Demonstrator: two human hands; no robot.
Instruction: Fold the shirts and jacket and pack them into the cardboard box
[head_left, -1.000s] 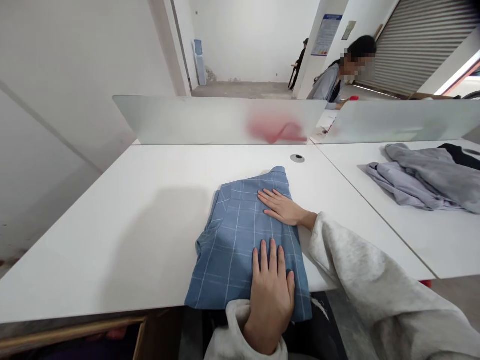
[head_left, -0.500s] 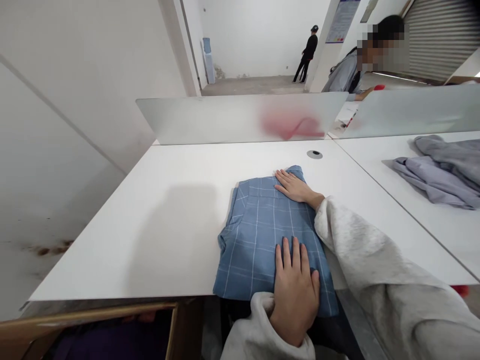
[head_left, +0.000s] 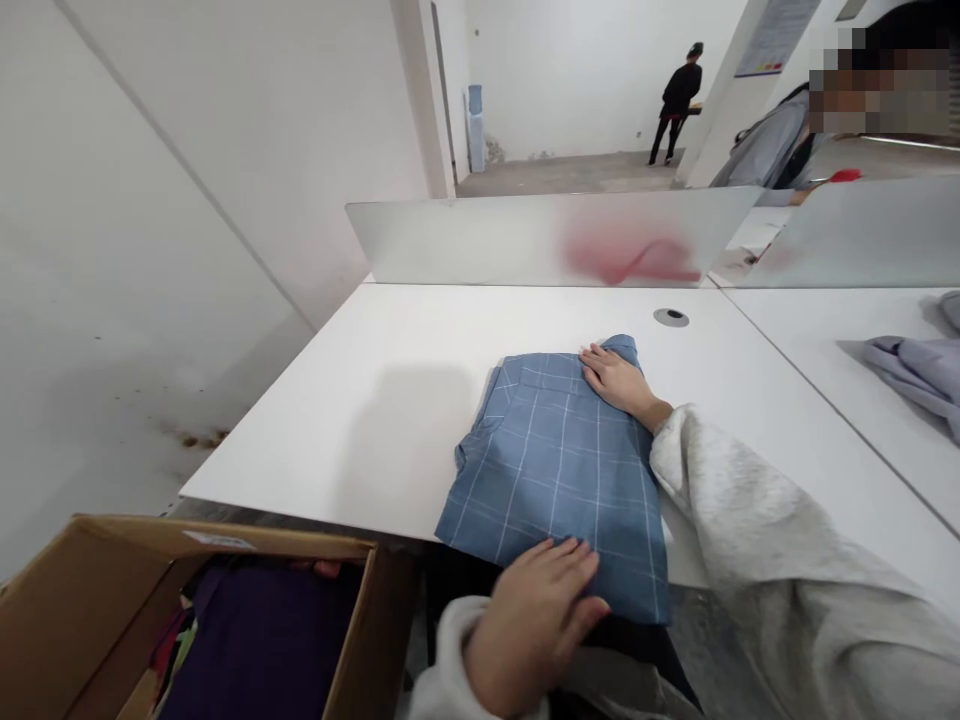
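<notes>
A blue checked garment lies folded on the white table, its near end sticking out past the front edge. It has a band-like seam across its far end and a slanted seam at its far left; its exact kind is unclear. On the far right part of the cloth, my right hand rests flat with the fingers stretched out. My left hand lies over the near edge of the garment, fingers extended and slightly blurred, thumb pointing right.
Below the table's left front stands an open cardboard box holding dark purple cloth. Frosted dividers line the back of the white table. Grey clothing lies at right. One person is beyond the divider, another farther back.
My left hand has slid toward me and left, from the middle of the garment to its near edge. My right hand stays at the far end. The view has turned left, showing more of the box.
</notes>
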